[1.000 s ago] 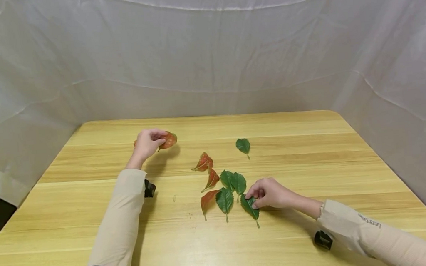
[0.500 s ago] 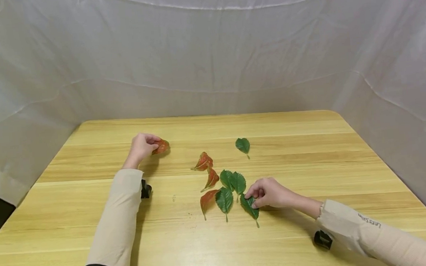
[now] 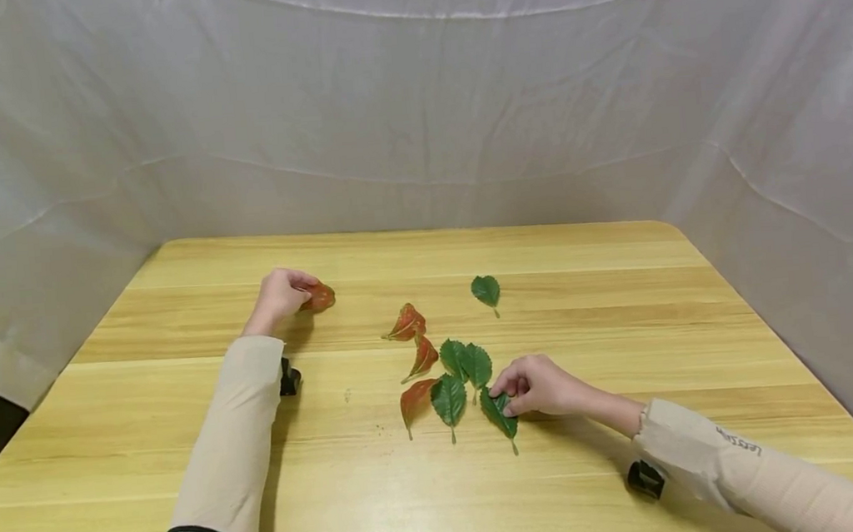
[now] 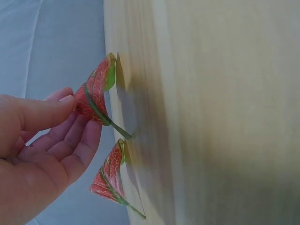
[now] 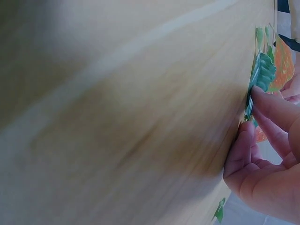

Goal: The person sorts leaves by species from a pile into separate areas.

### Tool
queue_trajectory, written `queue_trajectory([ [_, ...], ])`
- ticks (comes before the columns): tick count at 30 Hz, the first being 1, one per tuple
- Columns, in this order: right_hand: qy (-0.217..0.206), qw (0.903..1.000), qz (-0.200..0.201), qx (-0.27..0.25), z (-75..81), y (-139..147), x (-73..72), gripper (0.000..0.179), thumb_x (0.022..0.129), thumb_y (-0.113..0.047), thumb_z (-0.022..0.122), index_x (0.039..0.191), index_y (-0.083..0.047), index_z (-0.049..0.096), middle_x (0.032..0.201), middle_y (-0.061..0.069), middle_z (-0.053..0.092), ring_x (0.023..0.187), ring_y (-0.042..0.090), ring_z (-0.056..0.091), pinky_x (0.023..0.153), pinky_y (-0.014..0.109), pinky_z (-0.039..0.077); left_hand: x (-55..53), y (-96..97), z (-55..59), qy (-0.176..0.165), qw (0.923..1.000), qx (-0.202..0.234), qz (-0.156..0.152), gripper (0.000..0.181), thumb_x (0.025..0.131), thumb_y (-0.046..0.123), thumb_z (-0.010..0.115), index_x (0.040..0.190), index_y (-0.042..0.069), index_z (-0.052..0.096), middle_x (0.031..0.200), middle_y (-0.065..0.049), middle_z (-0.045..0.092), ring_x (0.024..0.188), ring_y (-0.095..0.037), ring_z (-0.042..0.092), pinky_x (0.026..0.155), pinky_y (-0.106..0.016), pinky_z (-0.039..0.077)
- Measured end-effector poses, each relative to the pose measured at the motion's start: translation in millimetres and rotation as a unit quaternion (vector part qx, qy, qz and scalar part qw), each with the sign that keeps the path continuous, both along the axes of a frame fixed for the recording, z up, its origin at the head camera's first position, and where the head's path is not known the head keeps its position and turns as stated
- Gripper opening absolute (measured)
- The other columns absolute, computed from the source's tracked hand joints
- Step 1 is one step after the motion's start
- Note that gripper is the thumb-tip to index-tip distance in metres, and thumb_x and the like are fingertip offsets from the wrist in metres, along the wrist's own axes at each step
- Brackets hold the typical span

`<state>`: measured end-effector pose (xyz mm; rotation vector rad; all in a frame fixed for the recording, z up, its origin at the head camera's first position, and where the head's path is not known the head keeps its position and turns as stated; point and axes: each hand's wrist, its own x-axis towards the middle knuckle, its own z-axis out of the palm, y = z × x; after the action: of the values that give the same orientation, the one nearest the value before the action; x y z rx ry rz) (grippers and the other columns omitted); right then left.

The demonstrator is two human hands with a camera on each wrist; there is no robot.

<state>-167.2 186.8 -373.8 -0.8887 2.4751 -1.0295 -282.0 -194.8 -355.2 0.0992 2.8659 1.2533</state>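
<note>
Toward the upper left, the left hand (image 3: 281,294) pinches a red leaf (image 3: 322,297), which juts rightward from its fingers (image 4: 72,136); right of centre, the right hand (image 3: 545,386) grips a green leaf (image 3: 499,418), stem downward.

Left fingers (image 4: 90,139) pinch farther forward than right fingers (image 5: 273,106).

The pale yellow, wood-grained desk (image 3: 445,498) bears three curled red leaves (image 3: 406,323) near its middle. Beside them lie three serrated dark-green leaves (image 3: 448,399); a single green leaf (image 3: 485,290) lies well apart, farther back. Another curled, pale-veined red leaf (image 4: 110,176) rests toward the far left.
</note>
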Motion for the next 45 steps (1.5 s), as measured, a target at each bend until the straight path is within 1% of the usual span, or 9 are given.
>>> queue_trajectory([
  [3, -0.002, 1.0, -0.001, 0.0, -0.2, 0.2, -0.4, 0.019, 0.069, 0.003, 0.072, 0.087, 0.002, 0.069, 0.07, -0.001, 0.052, 0.06, 0.006, 0.045, 0.056, 0.021, 0.043, 0.5, 0.4, 1.5, -0.005, 1.0, 0.004, 0.002, 0.025, 0.084, -0.009, 0.051, 0.107, -0.01, 0.059, 0.107, -0.027, 0.057, 0.097, -0.036, 0.052, 0.082, -0.04, 0.043],
  [7, -0.004, 1.0, -0.001, 0.0, -0.3, 0.4, -0.3, 0.019, 0.069, 0.002, 0.072, 0.087, 0.002, 0.069, 0.07, -0.001, 0.052, 0.06, 0.006, 0.045, 0.056, 0.021, 0.043, 2.1, 0.8, 4.0, 0.002, 0.9999, 0.007, 0.01, 0.023, 0.084, -0.007, 0.052, 0.106, -0.01, 0.06, 0.108, -0.027, 0.056, 0.098, -0.037, 0.053, 0.081, -0.042, 0.044],
  [12, -0.006, 1.0, -0.003, 0.001, 0.0, 0.7, -0.2, 0.019, 0.069, 0.002, 0.072, 0.088, 0.002, 0.069, 0.07, -0.001, 0.052, 0.06, 0.006, 0.045, 0.056, 0.021, 0.042, 4.5, 4.1, 8.5, 0.03, 0.9994, -0.007, 0.015, 0.024, 0.084, -0.006, 0.051, 0.105, -0.01, 0.061, 0.107, -0.027, 0.057, 0.096, -0.037, 0.054, 0.08, -0.043, 0.044],
  [17, -0.007, 1.0, -0.005, 0.001, 0.4, 0.8, -0.7, 0.018, 0.07, 0.002, 0.072, 0.088, 0.001, 0.069, 0.07, -0.002, 0.051, 0.06, 0.006, 0.044, 0.056, 0.021, 0.041, 8.1, 10.0, 16.3, 0.064, 0.9975, -0.026, 0.014, 0.021, 0.086, 0.0, 0.051, 0.103, -0.007, 0.063, 0.1, -0.024, 0.059, 0.09, -0.034, 0.054, 0.079, -0.043, 0.043],
  [21, -0.005, 1.0, -0.002, 0.0, 0.1, 0.8, -1.3, 0.019, 0.07, 0.002, 0.072, 0.088, 0.001, 0.069, 0.07, -0.002, 0.051, 0.06, 0.006, 0.044, 0.056, 0.021, 0.042, 11.7, 14.5, 22.0, 0.075, 0.9968, -0.026, 0.013, 0.02, 0.086, 0.0, 0.051, 0.1, -0.006, 0.064, 0.097, -0.023, 0.061, 0.087, -0.032, 0.054, 0.079, -0.042, 0.043],
  [31, -0.01, 0.9999, -0.005, 0.0, -0.7, 1.1, -2.0, 0.019, 0.069, 0.003, 0.072, 0.088, 0.002, 0.069, 0.069, -0.002, 0.051, 0.059, 0.006, 0.044, 0.055, 0.021, 0.041, 18.8, 25.9, 27.2, 0.096, 0.9953, -0.011, -0.01, 0.018, 0.088, 0.002, 0.053, 0.099, -0.004, 0.065, 0.091, -0.021, 0.062, 0.078, -0.026, 0.053, 0.069, -0.036, 0.044],
  [35, -0.012, 0.9999, -0.005, 0.0, -0.5, 0.8, -2.1, 0.019, 0.069, 0.003, 0.072, 0.088, 0.002, 0.069, 0.069, -0.002, 0.051, 0.059, 0.007, 0.044, 0.055, 0.021, 0.041, 25.1, 30.6, 30.4, 0.107, 0.9941, -0.009, -0.013, 0.017, 0.088, 0.003, 0.054, 0.098, -0.002, 0.066, 0.087, -0.018, 0.062, 0.075, -0.025, 0.053, 0.066, -0.035, 0.043],
  [40, -0.013, 0.9999, -0.005, 0.0, -0.4, 0.7, -1.7, 0.019, 0.07, 0.003, 0.072, 0.088, 0.002, 0.069, 0.069, -0.003, 0.051, 0.059, 0.007, 0.044, 0.054, 0.021, 0.041, 34.1, 37.8, 34.9, 0.113, 0.9931, -0.006, -0.032, 0.017, 0.088, 0.004, 0.055, 0.1, -0.001, 0.066, 0.086, -0.015, 0.062, 0.076, -0.024, 0.054, 0.066, -0.034, 0.043],
  [45, -0.014, 0.9999, -0.006, -0.002, -0.1, 0.9, -1.8, 0.019, 0.07, 0.003, 0.072, 0.089, 0.002, 0.069, 0.069, -0.002, 0.051, 0.059, 0.008, 0.044, 0.055, 0.021, 0.041, 41.6, 46.3, 39.6, 0.126, 0.9909, 0.011, -0.047, 0.016, 0.087, 0.004, 0.056, 0.099, -0.001, 0.066, 0.086, -0.015, 0.062, 0.072, -0.023, 0.056, 0.06, -0.032, 0.046],
])
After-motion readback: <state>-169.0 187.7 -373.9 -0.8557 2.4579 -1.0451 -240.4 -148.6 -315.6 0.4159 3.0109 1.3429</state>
